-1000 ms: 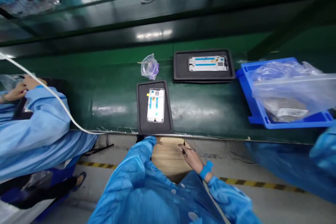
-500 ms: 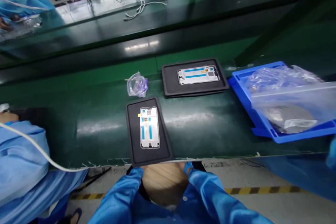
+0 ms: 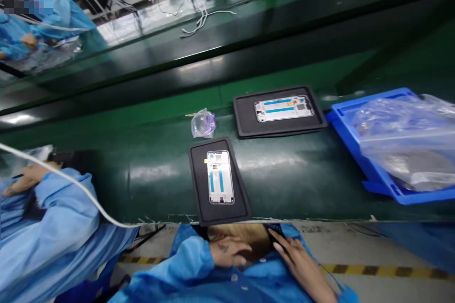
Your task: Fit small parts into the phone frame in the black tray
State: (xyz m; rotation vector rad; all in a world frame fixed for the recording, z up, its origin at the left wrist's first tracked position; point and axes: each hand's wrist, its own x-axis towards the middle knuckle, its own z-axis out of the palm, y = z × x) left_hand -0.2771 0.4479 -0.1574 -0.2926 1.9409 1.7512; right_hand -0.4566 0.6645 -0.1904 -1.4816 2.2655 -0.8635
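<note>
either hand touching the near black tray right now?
No. Both the left hand and right hand lie below the belt edge over a tan board, apart from the near black tray.

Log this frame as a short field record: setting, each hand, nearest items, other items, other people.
setting: green conveyor belt, seen from above
left hand: below the belt edge, resting on a tan surface, holding nothing visible
right hand: beside it, fingers spread, empty
nearest item: black tray with a phone frame, long side pointing away
behind: second tray with a frame lying crosswise; small clear bag
right: blue bin with plastic bags
people: co-worker's sleeve at left
</note>
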